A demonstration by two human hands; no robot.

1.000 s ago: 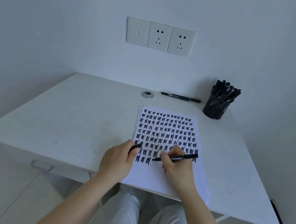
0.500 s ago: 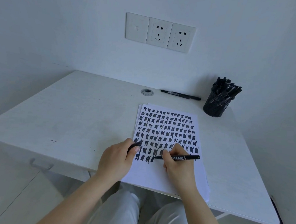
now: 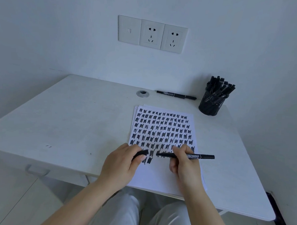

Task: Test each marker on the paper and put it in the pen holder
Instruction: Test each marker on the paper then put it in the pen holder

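Our right hand (image 3: 184,164) sits over the lower part of the paper (image 3: 159,175), fingers curled round a black marker (image 3: 185,155) that lies almost level, its tip pointing left and just above or on the sheet; we cannot tell whether it touches. Its printed barrel sticks out to the right past our knuckles. Our left hand (image 3: 122,163) rests at the paper's left edge, with thumb and fingers pinching a short black cap (image 3: 140,154) whose open end faces the marker's tip across a small gap. Both forearms reach in from the bottom of the view, over our light trousers.

We see the paper as the top sheet of a thin stack on the white worktop (image 3: 65,124), with rows of black scribbles covering its upper two thirds and the lowest row ending between our hands. Well behind the stack, near the wall, a second marker (image 3: 176,95) lies flat beside a round metal grommet (image 3: 142,94). At the far right corner stands the black mesh pen holder (image 3: 210,105), crowded with upright and leaning markers. On the wall above we see a row of sockets (image 3: 152,34). A drawer handle (image 3: 37,170) shows under the worktop's near left edge.
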